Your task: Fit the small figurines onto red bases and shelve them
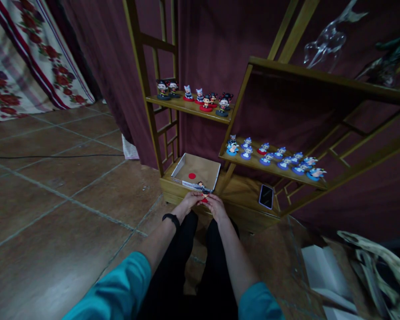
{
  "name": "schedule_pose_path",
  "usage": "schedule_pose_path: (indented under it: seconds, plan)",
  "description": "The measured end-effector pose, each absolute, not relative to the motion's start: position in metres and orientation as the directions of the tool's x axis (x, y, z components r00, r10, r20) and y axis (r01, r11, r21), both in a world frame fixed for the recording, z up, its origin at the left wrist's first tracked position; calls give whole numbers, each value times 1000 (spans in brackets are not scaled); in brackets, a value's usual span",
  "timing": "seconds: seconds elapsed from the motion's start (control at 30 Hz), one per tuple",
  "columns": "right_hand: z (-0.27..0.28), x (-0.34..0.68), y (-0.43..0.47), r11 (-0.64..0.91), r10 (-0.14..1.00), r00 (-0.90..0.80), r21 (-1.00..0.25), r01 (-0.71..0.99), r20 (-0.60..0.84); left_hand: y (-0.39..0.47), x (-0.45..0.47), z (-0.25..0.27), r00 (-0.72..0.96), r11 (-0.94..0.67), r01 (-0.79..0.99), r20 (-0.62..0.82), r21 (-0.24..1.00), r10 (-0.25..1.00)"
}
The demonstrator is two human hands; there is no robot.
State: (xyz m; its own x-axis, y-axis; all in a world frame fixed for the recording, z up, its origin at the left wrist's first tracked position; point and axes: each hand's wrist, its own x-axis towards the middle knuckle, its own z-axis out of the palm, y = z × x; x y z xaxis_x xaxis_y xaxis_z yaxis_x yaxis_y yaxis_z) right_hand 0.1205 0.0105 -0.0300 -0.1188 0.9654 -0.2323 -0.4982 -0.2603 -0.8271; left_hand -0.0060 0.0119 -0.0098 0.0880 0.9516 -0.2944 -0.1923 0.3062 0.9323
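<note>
Both my hands meet in front of the low shelf, closed around a small black-haired figurine with a red base. My left hand grips it from the left, and my right hand from the right. Just beyond them an open shallow cardboard box rests on the bottom shelf. Inside that box lie a red disc and, by its near wall, another small dark-haired figurine. The undersides of my fingers are hidden.
Several figurines stand on the upper left shelf, and several blue and white ones on the middle right shelf. A phone lies on the bottom shelf. A glass ornament sits above. White boxes are on the floor at right.
</note>
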Motion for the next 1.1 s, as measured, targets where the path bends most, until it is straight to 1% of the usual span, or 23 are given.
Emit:
schedule_pose_path:
  seconds: [0.17, 0.43, 0.6, 0.8, 0.97, 1.1]
  plan:
    - [-30, 120, 11, -261, 965, -126, -831, -492, -229, 14, -7, -14, 117, 305, -191, -287, 933, 951]
    - [-34, 120, 13, -288, 957, -137, -820, -495, -254, 15, -8, -15, 105, 298, -190, -282, 936, 954]
    - [-34, 119, 13, -266, 964, -120, -822, -503, -238, 15, -8, -13, 97, 315, -194, -301, 929, 949]
    - [-30, 118, 13, -272, 962, -149, -830, -488, -228, 17, -6, -17, 69, 336, -224, -329, 915, 942]
    - [-31, 119, 12, -259, 966, -158, -828, -497, -207, 19, -8, -23, 113, 334, -228, -316, 915, 942]
    - [-30, 120, 12, -273, 961, -174, -824, -497, -214, 19, -8, -25, 117, 331, -232, -312, 914, 943]
